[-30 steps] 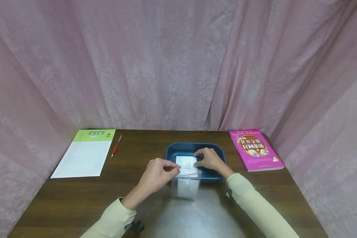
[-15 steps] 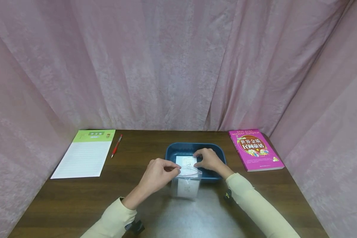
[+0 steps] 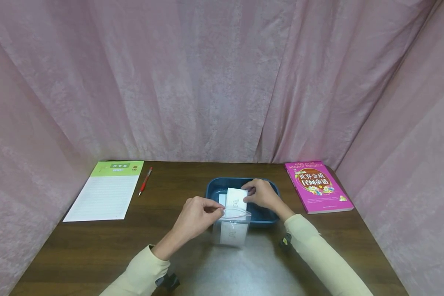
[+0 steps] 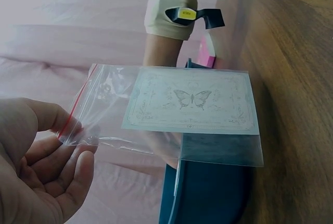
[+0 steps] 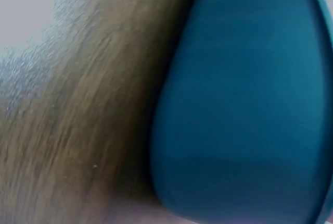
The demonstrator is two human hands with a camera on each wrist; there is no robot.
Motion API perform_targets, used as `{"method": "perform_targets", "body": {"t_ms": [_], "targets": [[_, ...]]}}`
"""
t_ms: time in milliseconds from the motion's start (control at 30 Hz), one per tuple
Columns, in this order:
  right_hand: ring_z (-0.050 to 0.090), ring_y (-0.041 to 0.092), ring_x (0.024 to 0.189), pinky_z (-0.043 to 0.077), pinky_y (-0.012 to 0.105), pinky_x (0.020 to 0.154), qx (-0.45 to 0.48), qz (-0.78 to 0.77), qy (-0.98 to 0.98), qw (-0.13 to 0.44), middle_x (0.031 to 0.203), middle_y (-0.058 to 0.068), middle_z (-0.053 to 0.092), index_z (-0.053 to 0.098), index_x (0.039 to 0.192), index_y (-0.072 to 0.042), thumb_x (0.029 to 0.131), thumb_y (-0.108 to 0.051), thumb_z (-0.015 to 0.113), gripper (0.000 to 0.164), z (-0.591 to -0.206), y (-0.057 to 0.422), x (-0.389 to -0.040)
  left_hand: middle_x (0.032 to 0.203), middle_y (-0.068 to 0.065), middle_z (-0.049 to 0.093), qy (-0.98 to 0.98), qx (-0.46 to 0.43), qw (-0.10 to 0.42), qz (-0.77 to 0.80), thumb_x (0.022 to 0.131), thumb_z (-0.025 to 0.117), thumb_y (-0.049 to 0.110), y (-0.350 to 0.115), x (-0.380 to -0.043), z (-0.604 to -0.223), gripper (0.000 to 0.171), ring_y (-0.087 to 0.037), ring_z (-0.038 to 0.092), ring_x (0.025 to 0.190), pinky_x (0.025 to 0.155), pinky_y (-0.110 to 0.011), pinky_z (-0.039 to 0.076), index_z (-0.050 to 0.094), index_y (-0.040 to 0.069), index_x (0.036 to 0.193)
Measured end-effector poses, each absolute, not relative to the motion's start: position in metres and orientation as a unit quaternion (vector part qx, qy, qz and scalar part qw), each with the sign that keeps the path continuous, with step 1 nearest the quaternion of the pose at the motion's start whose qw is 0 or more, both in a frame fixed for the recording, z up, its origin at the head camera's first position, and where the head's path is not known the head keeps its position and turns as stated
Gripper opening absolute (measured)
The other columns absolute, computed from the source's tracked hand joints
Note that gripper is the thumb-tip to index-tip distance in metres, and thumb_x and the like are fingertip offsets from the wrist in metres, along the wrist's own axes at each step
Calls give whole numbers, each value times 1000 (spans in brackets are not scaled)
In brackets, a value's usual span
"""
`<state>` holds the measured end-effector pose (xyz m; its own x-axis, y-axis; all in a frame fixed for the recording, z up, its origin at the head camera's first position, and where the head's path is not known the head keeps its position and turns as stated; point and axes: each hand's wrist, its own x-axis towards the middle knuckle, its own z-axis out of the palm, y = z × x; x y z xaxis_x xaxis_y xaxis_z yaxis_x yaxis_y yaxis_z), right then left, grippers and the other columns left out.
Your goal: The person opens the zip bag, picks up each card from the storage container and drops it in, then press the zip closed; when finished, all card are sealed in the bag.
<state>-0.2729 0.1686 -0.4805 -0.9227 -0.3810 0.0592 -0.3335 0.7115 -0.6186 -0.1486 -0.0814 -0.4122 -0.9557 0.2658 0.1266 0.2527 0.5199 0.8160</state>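
My left hand (image 3: 197,218) pinches the zip edge of a clear zip-lock bag (image 4: 221,148) near its corner. Inside the bag lies a white card with a butterfly print (image 4: 197,99). Between my right hand's (image 3: 264,195) thumb and fingers is another white printed card (image 3: 237,199), tilted up behind the bag's mouth, over the blue tray (image 3: 215,190). Part of a further white card (image 3: 222,199) shows to its left in the tray. The right wrist view holds only the tray's outer wall (image 5: 239,99) and the tabletop; the right fingers are outside it.
On the brown wooden table (image 3: 192,263), a lined writing pad (image 3: 101,197) with a green header lies at left, beside a red pen (image 3: 145,181). A pink book (image 3: 318,187) lies at right. Pink curtains (image 3: 214,82) surround the table's back and sides.
My right hand has lifted a card from the tray and shifted slightly right, so the card stands higher and a card beneath shows. The left hand and bag have stayed in place.
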Motion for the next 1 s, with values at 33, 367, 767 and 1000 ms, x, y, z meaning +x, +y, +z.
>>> {"method": "perform_targets", "body": {"t_ms": [33,367,767,1000], "targets": [[64,15,80,57,31,69,-193,-331,923,36,91,4,69,79,110,-9,80,-11,88,32,-480,169,-272,89,3,77,872,149,7,467,93,74,16,-81,-149,-412,12,-10,64,73,62,-25,55,82,11,99],[66,15,83,56,32,71,-197,-354,914,20,99,6,75,79,108,-11,86,-10,82,22,-472,175,-266,90,1,77,869,148,16,472,93,73,16,-81,-149,-412,14,-11,64,73,62,-26,56,82,8,101],[71,20,87,60,36,74,-204,-396,895,6,101,6,76,78,111,-12,93,-9,75,19,-452,182,-253,90,2,77,873,139,18,467,93,74,17,-80,-150,-411,13,-12,64,73,62,-27,56,82,10,100],[73,17,86,60,35,74,-214,-400,890,-35,101,6,77,79,111,-12,91,-9,76,20,-436,185,-246,90,0,77,874,137,18,465,92,74,16,-79,-150,-411,16,-12,64,74,62,-27,56,82,6,101]]}}
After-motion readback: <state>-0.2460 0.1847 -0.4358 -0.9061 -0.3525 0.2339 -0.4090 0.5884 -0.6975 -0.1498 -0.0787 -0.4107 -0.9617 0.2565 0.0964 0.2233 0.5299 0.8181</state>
